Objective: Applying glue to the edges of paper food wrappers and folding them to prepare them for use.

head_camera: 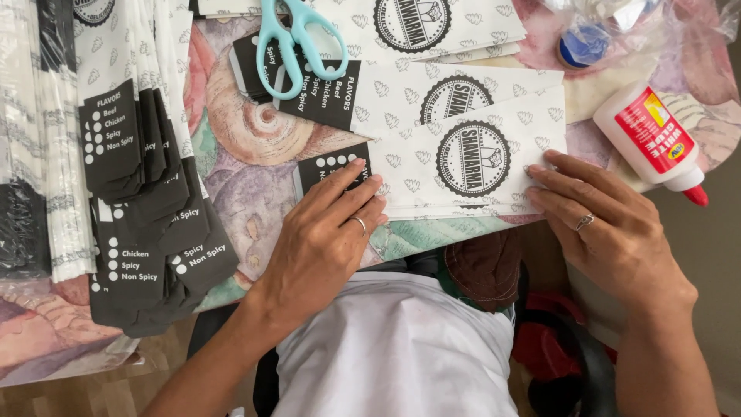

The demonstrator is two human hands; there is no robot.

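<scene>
A long white paper sleeve (455, 158) with a round black emblem and a black printed end lies at the table's near edge. My left hand (328, 232) lies flat on its black end, fingers spread, a ring on one finger. My right hand (610, 224) presses its fingertips on the sleeve's right end, also wearing a ring. More of the same sleeves (448, 93) lie just behind it, overlapping.
Light blue scissors (297, 42) rest on the sleeves at the back. A white glue bottle (652, 139) with a red label and red tip lies to the right. A fanned stack of finished sleeves (139, 193) fills the left. A plastic bag (610, 31) sits back right.
</scene>
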